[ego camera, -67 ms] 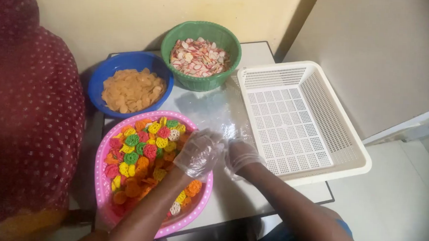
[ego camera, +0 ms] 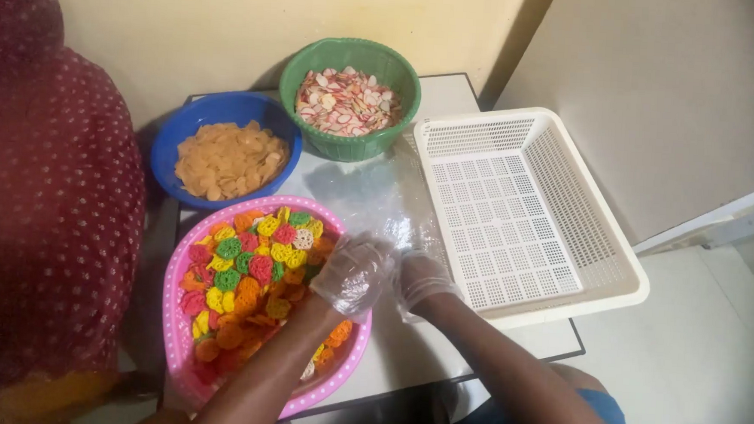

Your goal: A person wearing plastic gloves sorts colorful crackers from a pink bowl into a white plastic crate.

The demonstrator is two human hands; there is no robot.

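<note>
Both my hands wear thin clear gloves and meet close together at the near end of a clear plastic bag [ego camera: 376,195] lying flat on the white table [ego camera: 439,344]. My left hand [ego camera: 352,275] is curled over the right rim of a pink bowl [ego camera: 174,313] of mixed red, green, yellow and orange wheel-shaped snacks [ego camera: 245,274]. My right hand [ego camera: 421,279] rests knuckles up beside it. Each hand's fingers seem closed on the bag's near edge, though the clear film is hard to make out.
A blue bowl [ego camera: 167,145] of pale orange chips and a green bowl [ego camera: 346,146] of pink-and-white chips stand at the back. A white slatted basket [ego camera: 523,211] lies at the right. Another person in a red dotted garment [ego camera: 42,203] fills the left.
</note>
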